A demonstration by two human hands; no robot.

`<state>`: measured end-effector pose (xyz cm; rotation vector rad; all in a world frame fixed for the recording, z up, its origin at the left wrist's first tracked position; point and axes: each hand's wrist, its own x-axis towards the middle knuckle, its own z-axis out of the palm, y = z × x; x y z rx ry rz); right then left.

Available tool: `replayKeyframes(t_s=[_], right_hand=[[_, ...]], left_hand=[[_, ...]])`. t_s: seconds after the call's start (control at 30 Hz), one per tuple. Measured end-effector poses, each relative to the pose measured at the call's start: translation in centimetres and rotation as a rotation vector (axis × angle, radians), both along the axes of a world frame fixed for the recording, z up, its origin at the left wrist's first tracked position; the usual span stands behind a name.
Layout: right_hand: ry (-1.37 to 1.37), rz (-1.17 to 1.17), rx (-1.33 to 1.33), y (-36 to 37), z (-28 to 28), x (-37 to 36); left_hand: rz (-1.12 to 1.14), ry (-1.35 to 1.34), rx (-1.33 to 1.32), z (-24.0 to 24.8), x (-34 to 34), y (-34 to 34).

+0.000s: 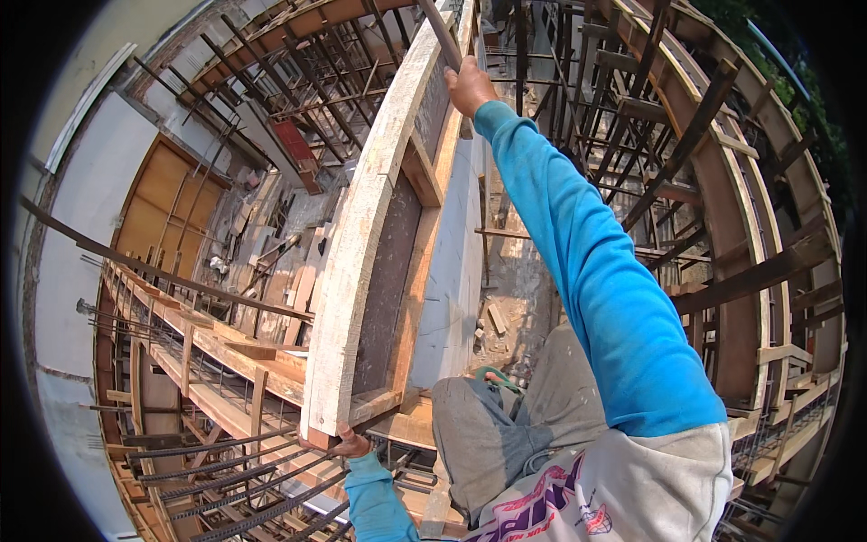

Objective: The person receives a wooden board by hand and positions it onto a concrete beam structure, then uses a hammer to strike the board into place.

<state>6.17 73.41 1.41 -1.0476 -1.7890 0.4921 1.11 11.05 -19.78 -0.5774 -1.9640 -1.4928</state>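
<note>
A long wooden formwork panel [339, 339], with pale timber edges and a dark board face, slants from the lower middle up to the top. My left hand [352, 443] is closed on its near bottom corner, some fingers hidden beneath. Far up the panel, my right arm is stretched out in a blue sleeve. The right hand [471, 88] is closed around the lower end of a brown wooden stick [440, 34], against the panel's side. Whether those fingers also touch the panel I cannot tell.
Ribbed steel bars [262, 492] stick out at the lower left beside timber beam forms [217, 336]. Wooden props and forms [713, 117] crowd the right. Far below lies a floor with scattered boards [302, 294]. A wooden door panel [167, 212] stands against the left wall.
</note>
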Motion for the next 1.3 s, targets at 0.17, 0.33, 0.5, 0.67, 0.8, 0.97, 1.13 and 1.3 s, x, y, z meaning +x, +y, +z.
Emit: replayKeyframes(t_s=[0.17, 0.33, 0.5, 0.67, 0.8, 0.97, 1.13, 1.3], right_hand=[[-0.307, 0.411, -0.664, -1.5, -3.0, -0.2], [0.129, 0.472, -0.291, -5.7, 2.9, 0.9], [0.661, 0.305, 0.356, -9.1, 14.5, 2.6], [-0.184, 0.145, -0.204, -3.3, -4.4, -0.5], [-0.374, 0.364, -0.650, -6.1, -5.2, 1.4], [-0.023, 0.534, -0.581, -9.1, 1.1, 3.6], [0.324, 0.668, 0.040, -12.8, 11.9, 6.3], [0.506, 0.752, 0.049, -23.3, 8.6, 6.9]], left_hand=[[-0.028, -0.012, -0.071, -3.3, -2.4, -3.0], [-0.009, -0.003, -0.024, -2.8, -1.6, -2.5], [0.034, -0.008, -0.034, -1.7, -0.9, -3.0], [-0.022, -0.027, -0.023, -2.3, -1.3, -2.5], [0.115, 0.031, -0.050, -1.1, -1.7, -0.8], [0.063, -0.006, -0.001, -0.4, -1.2, -0.4], [-0.055, -0.142, 0.059, 0.3, 0.3, -0.2], [0.032, -0.008, -0.027, -2.6, -2.1, -2.4]])
